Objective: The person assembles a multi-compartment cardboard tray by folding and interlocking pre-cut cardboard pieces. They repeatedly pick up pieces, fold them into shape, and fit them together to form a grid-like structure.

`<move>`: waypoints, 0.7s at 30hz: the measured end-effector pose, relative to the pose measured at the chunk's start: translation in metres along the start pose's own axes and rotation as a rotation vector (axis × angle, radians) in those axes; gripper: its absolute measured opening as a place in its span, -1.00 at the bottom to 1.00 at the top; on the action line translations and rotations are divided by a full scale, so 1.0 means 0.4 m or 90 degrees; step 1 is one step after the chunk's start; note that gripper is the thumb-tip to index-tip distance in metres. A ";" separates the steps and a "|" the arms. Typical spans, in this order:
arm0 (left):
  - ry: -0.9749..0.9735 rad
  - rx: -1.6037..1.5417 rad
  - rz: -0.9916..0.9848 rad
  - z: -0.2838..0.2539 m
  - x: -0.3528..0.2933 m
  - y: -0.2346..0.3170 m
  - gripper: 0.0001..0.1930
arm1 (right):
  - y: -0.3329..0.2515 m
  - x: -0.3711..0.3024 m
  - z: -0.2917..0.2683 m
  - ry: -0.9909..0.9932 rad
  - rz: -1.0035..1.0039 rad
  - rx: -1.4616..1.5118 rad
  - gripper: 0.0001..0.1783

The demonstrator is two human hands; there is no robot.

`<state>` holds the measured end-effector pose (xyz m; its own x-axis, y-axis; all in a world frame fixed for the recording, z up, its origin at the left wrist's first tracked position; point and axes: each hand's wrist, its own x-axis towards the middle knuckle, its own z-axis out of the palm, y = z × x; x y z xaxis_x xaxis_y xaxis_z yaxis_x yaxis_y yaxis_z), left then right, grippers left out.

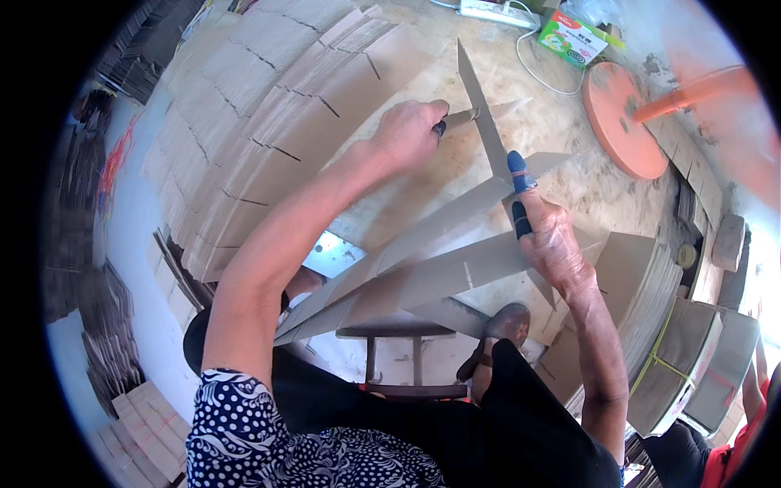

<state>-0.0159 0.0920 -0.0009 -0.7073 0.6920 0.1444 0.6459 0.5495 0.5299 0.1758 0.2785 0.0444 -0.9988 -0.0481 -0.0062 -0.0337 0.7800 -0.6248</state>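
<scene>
My right hand (553, 237) grips a slotted cardboard strip (482, 114) that stands on edge and slants up and away. A blue cover sits on one of its fingers and a black one on another digit. Farther off, my left hand (409, 132) is closed, with a dark cover on a fingertip. It pinches the end of a narrow cardboard strip (461, 119) that meets the long one. Longer cardboard strips (431, 275) run from beneath my right hand toward my lap, crossing other pieces. Their joints there are partly hidden by the hand.
Tall stacks of slotted cardboard (268, 122) fill the left side. An orange round stand (622, 122), a green-and-white box (572, 38) and a power strip (499, 11) lie beyond. To the right are a strapped cardboard bundle (677, 366) and another person's red clothing (736, 451). Below stands a stool (396, 332).
</scene>
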 end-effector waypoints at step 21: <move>-0.360 0.111 0.078 -0.181 -0.521 0.197 -0.37 | 0.204 0.226 -0.257 0.072 0.143 -0.444 -0.49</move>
<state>0.1617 -0.0428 0.0711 -0.3932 0.8706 -0.2956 0.7848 0.4853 0.3855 0.0791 0.4020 0.0730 -0.9807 0.1937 0.0282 0.1944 0.9807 0.0232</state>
